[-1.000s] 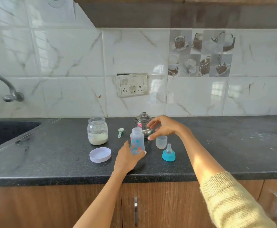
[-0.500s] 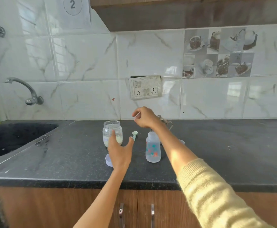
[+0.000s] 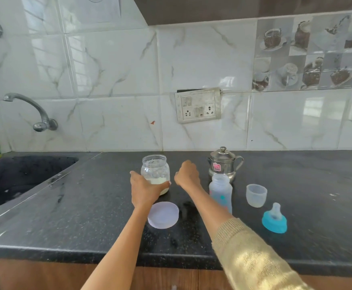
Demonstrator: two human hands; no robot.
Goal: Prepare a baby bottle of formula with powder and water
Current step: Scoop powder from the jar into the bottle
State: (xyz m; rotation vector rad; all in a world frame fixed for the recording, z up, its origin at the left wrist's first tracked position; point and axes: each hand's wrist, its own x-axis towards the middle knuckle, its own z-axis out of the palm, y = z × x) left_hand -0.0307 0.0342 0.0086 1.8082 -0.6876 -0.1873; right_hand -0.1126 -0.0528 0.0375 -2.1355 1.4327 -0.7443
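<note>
Our left hand [image 3: 144, 188] wraps the open glass jar of white powder [image 3: 155, 172] on the black speckled desk [image 3: 87, 216]. Our right hand [image 3: 186, 174] is curled; we cannot tell what it pinches. Our forearm partly hides the clear baby bottle [image 3: 221, 192].

the counter [image 3: 87, 216] is lying open between the sink [image 3: 24, 181] and the powder jar [image 3: 155, 172], and open again right of the teat [image 3: 274, 219]. the left hand [image 3: 144, 190] is wrapping the jar's base, with the lid [image 3: 163, 214] lying just in front. the right hand [image 3: 186, 174] is filling the gap between jar and baby bottle [image 3: 221, 192]. the steel pot [image 3: 223, 163] is standing close behind the bottle, and the clear cap [image 3: 256, 195] is crowding its right side.
</note>
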